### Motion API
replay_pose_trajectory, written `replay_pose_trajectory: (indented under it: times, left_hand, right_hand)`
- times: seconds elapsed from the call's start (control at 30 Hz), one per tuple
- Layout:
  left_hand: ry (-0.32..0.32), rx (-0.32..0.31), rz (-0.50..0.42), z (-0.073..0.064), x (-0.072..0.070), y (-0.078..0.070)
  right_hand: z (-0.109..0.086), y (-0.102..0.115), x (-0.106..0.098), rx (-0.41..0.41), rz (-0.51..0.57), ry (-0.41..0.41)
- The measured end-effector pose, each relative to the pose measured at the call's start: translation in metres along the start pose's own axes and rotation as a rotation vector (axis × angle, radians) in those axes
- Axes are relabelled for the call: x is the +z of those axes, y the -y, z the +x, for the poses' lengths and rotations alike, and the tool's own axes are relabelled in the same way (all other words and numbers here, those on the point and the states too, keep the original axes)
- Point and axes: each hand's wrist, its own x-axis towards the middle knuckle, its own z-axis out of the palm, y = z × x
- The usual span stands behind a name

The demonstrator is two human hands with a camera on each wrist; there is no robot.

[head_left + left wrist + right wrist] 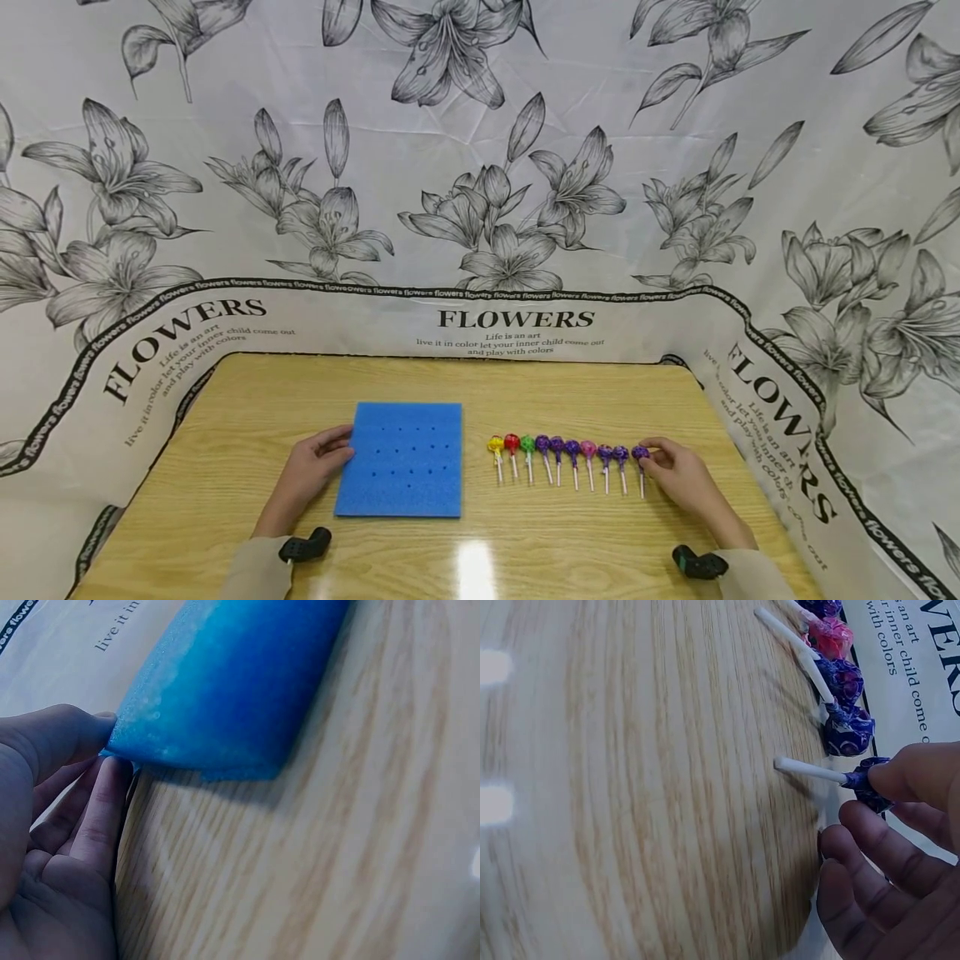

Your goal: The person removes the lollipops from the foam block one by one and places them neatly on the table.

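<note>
In the head view a square blue foam board [405, 500] with rows of small holes lies left of centre. At its left edge my left hand [318, 467] pinches it, thumb [75, 739] on the near face and fingertips below the edge. A row of wrapped lollipops runs to the right of the board: yellow [496, 446], red [512, 443], green [528, 445], one pink [588, 451] and several purple. At the right end, my right hand [678, 471] holds a purple lollipop [862, 784] by its wrapped head, between thumb and finger; its white stick points toward me.
All of this is on a wood-grain table [525, 550]. A white cloth [517, 325] printed with flowers and lettering stands around its back and sides. Black straps or devices [699, 563] sit at both wrists.
</note>
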Motion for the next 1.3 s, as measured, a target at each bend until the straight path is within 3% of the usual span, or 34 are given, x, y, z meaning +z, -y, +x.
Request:
replay_pose_trajectory:
  times: [0.47, 1.3]
  left_hand:
    - [0.009, -0.007, -0.006, 0.0012, 0.0001, -0.0024]
    - [0.014, -0.014, -0.028, -0.0011, -0.0008, -0.0012]
  right_hand:
    - [0.007, 0.0038, -0.0008, 0.011, -0.037, 0.038]
    - [0.0046, 0.0033, 0.0033, 0.006, -0.005, 0.059]
